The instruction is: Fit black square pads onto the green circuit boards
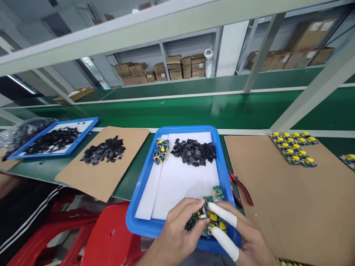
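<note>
My left hand (184,225) pinches a small green circuit board (203,212) with thumb and fingertips over the near edge of the blue tray (146,231). White finger covers sit on two fingers of my right hand (241,231), which closes on the same board from the right. Beneath my hands lie several more circuit boards with yellow parts (222,226), partly hidden. One loose green board (218,192) rests just beyond my right fingers. Farther back in the tray are a pile of flat black pieces (194,151) and a cluster of circuit boards (161,150).
Red-handled pliers (242,188) lie right of the tray. Rows of yellow-topped boards (295,149) rest on cardboard (294,207). At left, black pieces (105,150) lie on another cardboard sheet (83,181), near a second blue-rimmed tray (83,136), a red stool (108,236) and a person's dark sleeve (24,210).
</note>
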Motion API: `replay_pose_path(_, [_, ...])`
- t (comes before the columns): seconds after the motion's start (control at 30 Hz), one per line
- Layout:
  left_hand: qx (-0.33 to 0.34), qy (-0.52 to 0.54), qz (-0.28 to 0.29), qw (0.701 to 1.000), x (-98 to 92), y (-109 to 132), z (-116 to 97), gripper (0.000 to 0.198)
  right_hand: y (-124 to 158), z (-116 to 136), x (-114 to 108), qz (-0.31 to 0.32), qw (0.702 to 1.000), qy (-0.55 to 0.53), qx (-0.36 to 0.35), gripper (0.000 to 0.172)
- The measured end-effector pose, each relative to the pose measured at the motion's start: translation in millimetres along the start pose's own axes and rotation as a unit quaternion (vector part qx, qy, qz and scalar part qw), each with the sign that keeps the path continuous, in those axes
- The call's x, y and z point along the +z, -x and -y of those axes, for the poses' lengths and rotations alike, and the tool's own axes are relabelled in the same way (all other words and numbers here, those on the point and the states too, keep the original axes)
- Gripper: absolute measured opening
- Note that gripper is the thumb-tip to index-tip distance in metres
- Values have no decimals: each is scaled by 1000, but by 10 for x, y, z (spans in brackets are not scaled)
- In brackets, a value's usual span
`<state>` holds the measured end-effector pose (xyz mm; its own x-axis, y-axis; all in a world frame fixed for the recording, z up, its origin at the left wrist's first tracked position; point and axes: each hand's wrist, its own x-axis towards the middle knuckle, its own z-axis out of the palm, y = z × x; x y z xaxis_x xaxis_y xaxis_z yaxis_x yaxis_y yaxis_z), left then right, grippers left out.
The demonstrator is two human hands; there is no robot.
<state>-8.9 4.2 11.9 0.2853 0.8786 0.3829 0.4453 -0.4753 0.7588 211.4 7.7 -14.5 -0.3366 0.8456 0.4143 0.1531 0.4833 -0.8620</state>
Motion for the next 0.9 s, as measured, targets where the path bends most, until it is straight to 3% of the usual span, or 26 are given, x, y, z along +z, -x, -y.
replay_pose_path(0.07, [23,-112,24,993,-264,-128,150,43,113,-122,-89,-32,999,41,13,49])
replay_pose_path(0.13, [15,-226,-6,974,-598,-351,402,33,209,-225,-166,-54,995,77,34,43])
replay_pose_path(0.23, [-42,-297,-65,952,-1070,-779,842,33,285,-266,-209,-74,991,103,42,34])
replay_pose_path(0.33, [-82,-327,-68,939,-1305,-1107,1106,37,298,-194,-207,-107,987,113,37,28])
replay_pose_path(0.43, [-89,-326,-54,940,-1246,-1148,1034,38,280,-141,-299,-123,982,144,15,29])
replay_pose_path(0.53, [-67,-295,-7,953,-1015,-892,692,33,220,-181,-488,-91,978,186,-18,36])
replay_pose_path(0.63, [-46,-245,130,960,-761,-534,311,36,49,-278,-617,-66,971,226,-30,36])
replay_pose_path(0.67, [-64,-238,192,950,-689,-435,217,36,-48,-311,-625,-58,969,239,-33,35])
replay_pose_path(0.73, [-106,-223,250,936,-577,-292,106,27,-307,-363,-586,-17,962,270,-41,31])
replay_pose_path(0.83, [-152,-180,238,942,-492,-182,105,28,-802,-400,-416,119,928,351,-40,27])
replay_pose_path(0.9, [-158,-139,216,953,-475,-123,161,30,-1129,-417,-259,168,909,378,-42,27])
